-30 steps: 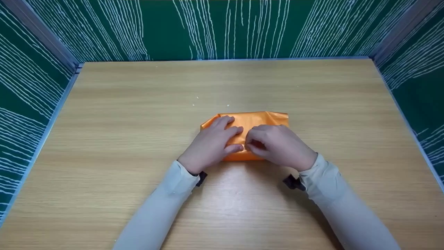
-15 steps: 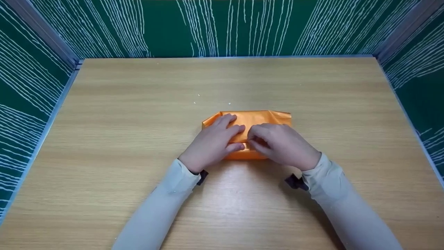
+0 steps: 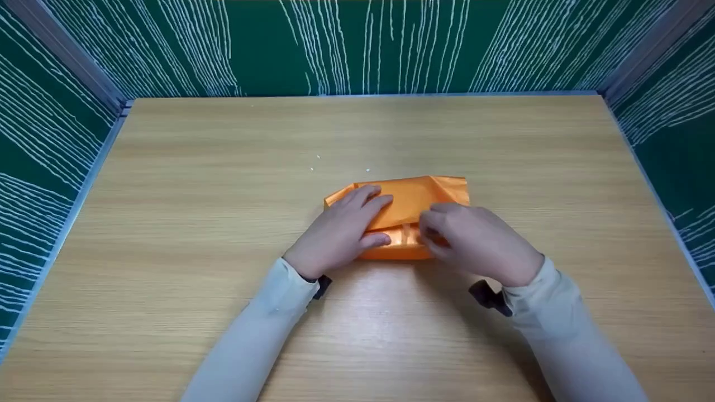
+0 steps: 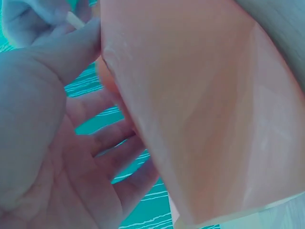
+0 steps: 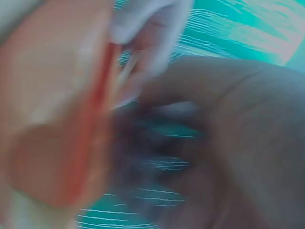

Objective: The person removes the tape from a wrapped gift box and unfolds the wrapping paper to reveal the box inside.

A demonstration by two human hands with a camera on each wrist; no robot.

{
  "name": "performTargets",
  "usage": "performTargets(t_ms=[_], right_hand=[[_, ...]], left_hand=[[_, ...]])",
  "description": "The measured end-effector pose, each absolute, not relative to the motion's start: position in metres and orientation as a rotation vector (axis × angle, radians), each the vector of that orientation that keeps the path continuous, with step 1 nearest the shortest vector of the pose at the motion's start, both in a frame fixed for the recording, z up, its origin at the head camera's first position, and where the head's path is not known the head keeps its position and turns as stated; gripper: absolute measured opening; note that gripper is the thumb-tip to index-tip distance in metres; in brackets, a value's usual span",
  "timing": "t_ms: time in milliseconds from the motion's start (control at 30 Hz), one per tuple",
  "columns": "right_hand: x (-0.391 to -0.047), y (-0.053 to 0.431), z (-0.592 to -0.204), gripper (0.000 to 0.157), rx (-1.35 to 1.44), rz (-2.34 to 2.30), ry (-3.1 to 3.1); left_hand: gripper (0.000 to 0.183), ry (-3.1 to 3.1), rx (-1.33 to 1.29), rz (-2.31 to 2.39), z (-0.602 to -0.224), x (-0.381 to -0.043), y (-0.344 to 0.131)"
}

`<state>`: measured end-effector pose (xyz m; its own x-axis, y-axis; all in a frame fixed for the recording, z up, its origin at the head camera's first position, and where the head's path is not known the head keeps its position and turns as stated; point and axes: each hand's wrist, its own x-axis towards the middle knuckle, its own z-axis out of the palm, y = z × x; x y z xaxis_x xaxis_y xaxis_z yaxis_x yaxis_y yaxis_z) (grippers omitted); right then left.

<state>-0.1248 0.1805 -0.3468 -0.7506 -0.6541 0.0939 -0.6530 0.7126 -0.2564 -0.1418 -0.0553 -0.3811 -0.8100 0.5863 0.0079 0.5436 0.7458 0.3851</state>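
Note:
A glossy orange package [image 3: 399,252], wrapped in smooth sheet material, lies on the table with a folded flap [image 3: 410,201] over its top. My left hand [image 3: 341,226] rests on its left part with fingers spread, the thumb near the flap's lower edge. At the right part of that edge, my right hand [image 3: 472,237] has curled fingers and pinches the flap, whose edge rises toward it. A narrow pale strip [image 4: 75,20] shows beside the left thumb in the left wrist view. My right fingertips are largely hidden in the head view and blurred in the right wrist view.
The wooden table [image 3: 223,167] has blue-edged borders. Green walls [image 3: 262,50] with white streaks stand at the back and both sides. A few tiny white specks [image 3: 367,170] lie beyond the package. Dark wrist straps [image 3: 490,297] show at both cuffs.
My right hand has moved to the right along the flap, and the flap's lower edge has risen on that side, exposing more of the package beneath. My left hand stays nearly in place.

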Motion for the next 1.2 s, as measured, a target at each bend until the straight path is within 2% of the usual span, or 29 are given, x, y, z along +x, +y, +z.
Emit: performTargets(t_ms=[200, 467, 867, 1067, 1200], right_hand=[[-0.117, 0.186, -0.339, 0.005, -1.046, -0.305, 2.902], [-0.123, 0.185, -0.341, 0.020, -0.944, -0.324, 2.951], [-0.163, 0.207, -0.373, 0.050, -0.883, -0.306, 3.074], [-0.176, 0.216, -0.389, 0.062, -0.804, -0.286, 2.942], [-0.180, 0.220, -0.395, 0.066, -0.785, -0.271, 2.928]], left_hand=[[0.068, 2.849, 0.942, 0.538, -0.378, -0.142, -0.057], [0.073, 2.895, 0.946, 0.521, -0.375, -0.140, -0.056], [0.090, 2.983, 1.031, 0.517, -0.374, -0.142, -0.050], [0.086, 3.018, 1.071, 0.509, -0.374, -0.140, -0.050], [0.069, 3.107, 1.093, 0.531, -0.370, -0.142, -0.049]])
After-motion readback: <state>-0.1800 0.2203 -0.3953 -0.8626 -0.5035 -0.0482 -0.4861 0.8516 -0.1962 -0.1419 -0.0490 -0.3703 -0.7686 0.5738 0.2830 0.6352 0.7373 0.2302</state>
